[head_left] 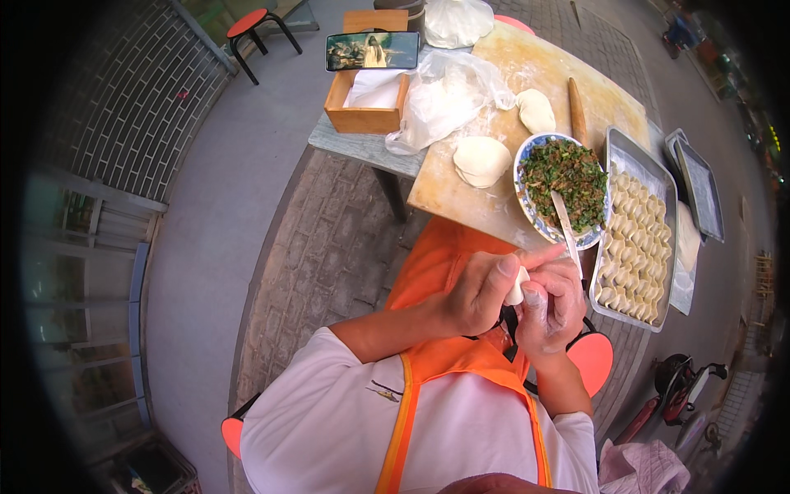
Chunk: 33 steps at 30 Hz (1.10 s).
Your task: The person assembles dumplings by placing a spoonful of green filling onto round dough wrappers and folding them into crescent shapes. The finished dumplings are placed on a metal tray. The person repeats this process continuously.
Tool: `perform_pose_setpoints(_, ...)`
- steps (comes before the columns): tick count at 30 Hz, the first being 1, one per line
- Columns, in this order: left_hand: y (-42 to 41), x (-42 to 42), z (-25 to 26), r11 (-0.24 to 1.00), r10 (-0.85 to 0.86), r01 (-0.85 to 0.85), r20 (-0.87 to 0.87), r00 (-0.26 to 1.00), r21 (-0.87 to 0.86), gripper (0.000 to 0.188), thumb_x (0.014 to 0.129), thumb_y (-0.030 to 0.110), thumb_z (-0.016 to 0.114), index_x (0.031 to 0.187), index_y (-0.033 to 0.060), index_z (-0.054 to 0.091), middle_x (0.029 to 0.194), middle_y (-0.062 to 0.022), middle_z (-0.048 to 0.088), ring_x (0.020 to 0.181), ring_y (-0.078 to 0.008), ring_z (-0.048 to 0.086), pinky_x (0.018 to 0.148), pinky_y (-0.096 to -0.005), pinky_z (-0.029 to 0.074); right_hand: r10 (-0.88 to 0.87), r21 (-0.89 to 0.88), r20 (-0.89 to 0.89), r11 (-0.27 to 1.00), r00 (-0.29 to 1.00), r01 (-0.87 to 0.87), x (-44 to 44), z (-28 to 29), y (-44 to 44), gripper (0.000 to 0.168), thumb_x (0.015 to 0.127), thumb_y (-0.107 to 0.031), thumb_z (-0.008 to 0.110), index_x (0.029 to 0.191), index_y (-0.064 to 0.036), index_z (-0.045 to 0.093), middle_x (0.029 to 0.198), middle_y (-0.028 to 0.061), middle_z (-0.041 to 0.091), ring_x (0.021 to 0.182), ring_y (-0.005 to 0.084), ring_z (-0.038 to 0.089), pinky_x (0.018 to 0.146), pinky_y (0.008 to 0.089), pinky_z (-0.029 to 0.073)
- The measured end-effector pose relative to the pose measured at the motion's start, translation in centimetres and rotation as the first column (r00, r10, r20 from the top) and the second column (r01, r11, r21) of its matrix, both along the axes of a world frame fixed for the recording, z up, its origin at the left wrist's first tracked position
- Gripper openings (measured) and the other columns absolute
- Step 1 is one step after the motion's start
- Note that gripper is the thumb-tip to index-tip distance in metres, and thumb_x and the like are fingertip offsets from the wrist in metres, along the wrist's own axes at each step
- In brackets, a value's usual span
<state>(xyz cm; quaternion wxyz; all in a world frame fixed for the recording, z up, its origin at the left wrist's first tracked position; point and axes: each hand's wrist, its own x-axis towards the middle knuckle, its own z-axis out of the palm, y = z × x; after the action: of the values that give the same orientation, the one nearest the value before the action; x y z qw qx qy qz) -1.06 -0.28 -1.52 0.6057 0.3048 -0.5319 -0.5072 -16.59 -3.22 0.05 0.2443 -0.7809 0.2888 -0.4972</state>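
Note:
My left hand and my right hand meet before my apron, thumbs and fingers pinching a small folded dumpling between them. Flour whitens my right fingers. Just beyond sits a blue-and-white bowl of chopped green and brown filling. A flat spatula rests in it, its lower end running to my right hand; whether that hand touches it I cannot tell. Stacked round dough wrappers lie left of the bowl, with more wrappers behind it.
A floured wooden board carries a rolling pin. Rows of dumplings fill much of a metal tray at right. Plastic bags, a wooden box and a propped phone stand at back left. Stools and a scooter-like vehicle stand around.

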Motion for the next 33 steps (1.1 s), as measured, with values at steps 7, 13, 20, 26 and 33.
perform_pose_setpoints(7,-0.3,0.0,0.3,0.997,-0.041,0.040,-0.003,0.999,-0.066,0.069,0.111,0.042,0.031,0.145,-0.0149,0.050,0.102,-0.0184,0.076,0.088,-0.0204,0.073,0.077,-0.0281,0.057,0.021,0.090,0.050,0.996,0.999,-0.026,0.2,0.5,0.3,0.010,0.093,-0.004,0.072,0.101,0.001,0.068,0.092,0.0137,0.068,0.080,0.0269,0.063,0.072,0.0354,0.051)
perform_pose_setpoints(13,-0.5,0.2,0.0,0.983,-0.170,0.178,-0.129,0.977,0.053,0.082,0.109,0.052,0.046,0.162,-0.0053,0.022,0.093,-0.0059,0.069,0.083,-0.0103,0.063,0.070,-0.0278,0.049,0.002,0.077,0.025,0.997,1.000,-0.004,-0.6,1.4,0.1,0.012,0.091,-0.001,0.074,0.100,0.003,0.067,0.089,0.0148,0.067,0.075,0.0241,0.062,0.065,0.0324,0.049)
perform_pose_setpoints(20,-0.8,-0.1,0.1,0.993,0.119,-0.116,-0.180,0.976,0.030,0.017,0.102,0.014,0.071,0.102,-0.0026,0.074,0.091,-0.0027,0.070,0.082,-0.0072,0.065,0.070,-0.0234,0.053,-0.056,0.404,0.284,0.913,0.957,-0.066,-1.0,0.7,0.9,0.014,0.102,-0.010,0.066,0.108,0.003,0.064,0.101,0.0107,0.065,0.086,0.0160,0.062,0.077,0.0271,0.050)
perform_pose_setpoints(26,-0.5,1.2,0.7,0.974,0.065,-0.025,-0.173,0.983,0.225,0.017,0.099,0.014,0.074,0.096,-0.0026,0.074,0.077,-0.0024,0.070,0.068,-0.0043,0.061,0.057,-0.0222,0.049,-0.065,0.471,0.155,0.882,0.986,-0.016,-1.5,1.6,0.8,0.016,0.099,-0.006,0.069,0.110,0.006,0.070,0.098,0.0114,0.071,0.084,0.0159,0.066,0.076,0.0268,0.052)
perform_pose_setpoints(33,0.0,1.9,1.3,0.989,0.082,-0.087,0.049,0.995,0.116,0.015,0.099,0.011,0.073,0.097,-0.0031,0.073,0.077,-0.0035,0.071,0.063,-0.0041,0.059,0.054,-0.0224,0.048,0.003,0.405,0.013,0.914,1.000,-0.008,-1.8,3.5,0.5,0.009,0.094,-0.001,0.073,0.100,0.005,0.074,0.088,0.0120,0.072,0.076,0.0168,0.066,0.068,0.0267,0.051)
